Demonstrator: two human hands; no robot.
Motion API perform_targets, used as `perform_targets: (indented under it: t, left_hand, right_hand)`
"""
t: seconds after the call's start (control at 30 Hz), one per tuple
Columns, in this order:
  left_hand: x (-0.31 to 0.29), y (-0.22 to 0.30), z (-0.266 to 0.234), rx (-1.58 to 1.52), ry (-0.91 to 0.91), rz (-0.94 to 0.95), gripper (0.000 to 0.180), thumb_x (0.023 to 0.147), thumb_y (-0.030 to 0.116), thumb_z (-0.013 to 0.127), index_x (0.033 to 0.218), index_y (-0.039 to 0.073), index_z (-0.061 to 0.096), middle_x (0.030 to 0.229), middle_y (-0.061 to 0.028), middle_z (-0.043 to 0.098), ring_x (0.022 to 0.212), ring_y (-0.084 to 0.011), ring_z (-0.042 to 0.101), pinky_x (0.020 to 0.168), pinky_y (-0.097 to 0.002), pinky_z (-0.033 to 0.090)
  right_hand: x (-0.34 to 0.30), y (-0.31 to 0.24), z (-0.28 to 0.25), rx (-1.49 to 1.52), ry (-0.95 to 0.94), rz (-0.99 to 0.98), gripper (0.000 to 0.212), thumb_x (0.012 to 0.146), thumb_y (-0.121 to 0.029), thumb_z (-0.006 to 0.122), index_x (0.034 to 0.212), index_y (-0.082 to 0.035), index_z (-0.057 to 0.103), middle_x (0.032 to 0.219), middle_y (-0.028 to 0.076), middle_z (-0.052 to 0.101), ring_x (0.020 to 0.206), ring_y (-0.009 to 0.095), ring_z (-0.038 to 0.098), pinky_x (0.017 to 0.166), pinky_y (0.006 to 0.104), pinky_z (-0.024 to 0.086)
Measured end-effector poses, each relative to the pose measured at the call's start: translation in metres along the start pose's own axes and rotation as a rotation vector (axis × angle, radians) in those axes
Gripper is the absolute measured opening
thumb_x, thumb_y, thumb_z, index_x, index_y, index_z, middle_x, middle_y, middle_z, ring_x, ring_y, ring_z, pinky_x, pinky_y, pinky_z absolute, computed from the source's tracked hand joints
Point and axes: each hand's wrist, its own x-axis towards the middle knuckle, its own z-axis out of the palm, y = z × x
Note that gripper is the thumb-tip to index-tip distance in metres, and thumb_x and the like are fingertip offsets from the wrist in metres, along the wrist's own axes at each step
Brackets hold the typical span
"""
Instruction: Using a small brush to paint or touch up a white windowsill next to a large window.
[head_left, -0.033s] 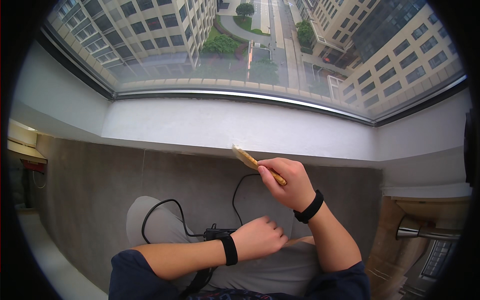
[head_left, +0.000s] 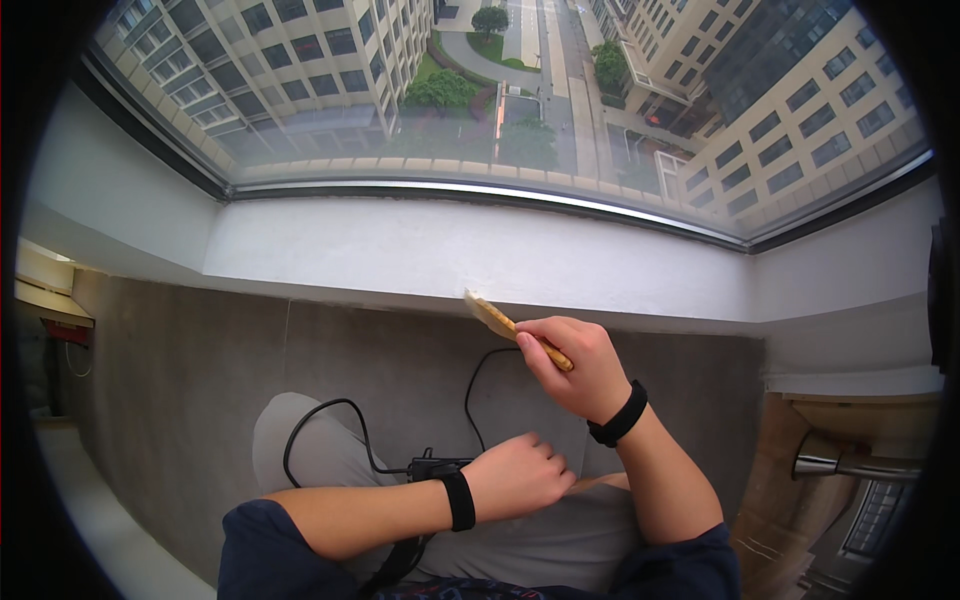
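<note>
My right hand (head_left: 580, 365) is closed around the yellowish wooden handle of a brush (head_left: 494, 318). The brush slants up and to the left, its pale end at the front edge of the white window ledge (head_left: 350, 245). Whether its tip presses on the ledge, I cannot tell. Lower down, my left hand (head_left: 518, 480) rests over my lap, its back facing up. Its fingers bend down out of sight, so anything under them is hidden. Beside its wrist lies a small black box (head_left: 435, 466) with a cable (head_left: 352, 404) looping from it.
Beyond the ledge stands a large window pane (head_left: 470, 150) in a dark frame, with buildings and a street far below. Grey floor (head_left: 180, 390) spreads under the ledge. At the right are a wooden piece (head_left: 780, 450) and a shiny metal cylinder (head_left: 815, 456).
</note>
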Motion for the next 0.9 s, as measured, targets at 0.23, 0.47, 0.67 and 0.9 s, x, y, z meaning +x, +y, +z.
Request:
perform_targets:
  t: [0.23,0.47,0.67,0.9]
  left_hand:
    - [-0.006,-0.004,0.011,0.000,0.016,-0.009,0.014,0.085,0.022,0.068,0.087,0.010,0.061,0.082,-0.0019,0.065,0.078,-0.0196,0.066,0.071,-0.0330,0.051]
    - [-0.009,-0.008,0.012,-0.031,-0.016,-0.027,0.016,0.092,0.025,0.067,0.087,0.011,0.061,0.080,-0.0017,0.062,0.076,-0.0193,0.064,0.070,-0.0332,0.049]
    - [-0.003,-0.001,-0.003,-0.107,-0.087,-0.075,0.021,0.096,0.029,0.067,0.092,0.010,0.061,0.081,-0.0033,0.063,0.078,-0.0222,0.066,0.072,-0.0350,0.051]
    - [-0.014,0.011,-0.031,-0.117,0.025,-0.261,0.021,0.095,0.029,0.069,0.092,0.010,0.061,0.084,-0.0038,0.064,0.080,-0.0222,0.066,0.074,-0.0358,0.050]
  right_hand:
    - [-0.028,0.011,-0.050,0.012,0.068,0.146,0.013,0.097,-0.005,0.069,0.107,0.000,0.074,0.079,0.013,0.070,0.066,0.025,0.067,0.062,0.0331,0.052]
    - [-0.084,0.063,-0.133,-0.011,0.408,0.511,0.022,0.103,-0.012,0.062,0.106,0.004,0.077,0.078,0.007,0.072,0.064,0.010,0.066,0.059,0.0238,0.052]
    - [-0.152,0.128,-0.227,-0.146,0.733,0.837,0.030,0.107,-0.022,0.059,0.117,0.001,0.075,0.081,0.002,0.068,0.065,0.009,0.062,0.061,0.0246,0.051]
    - [-0.169,0.171,-0.246,-0.218,0.813,0.861,0.032,0.106,-0.020,0.057,0.122,0.002,0.073,0.086,0.007,0.071,0.073,0.014,0.064,0.069,0.0293,0.053]
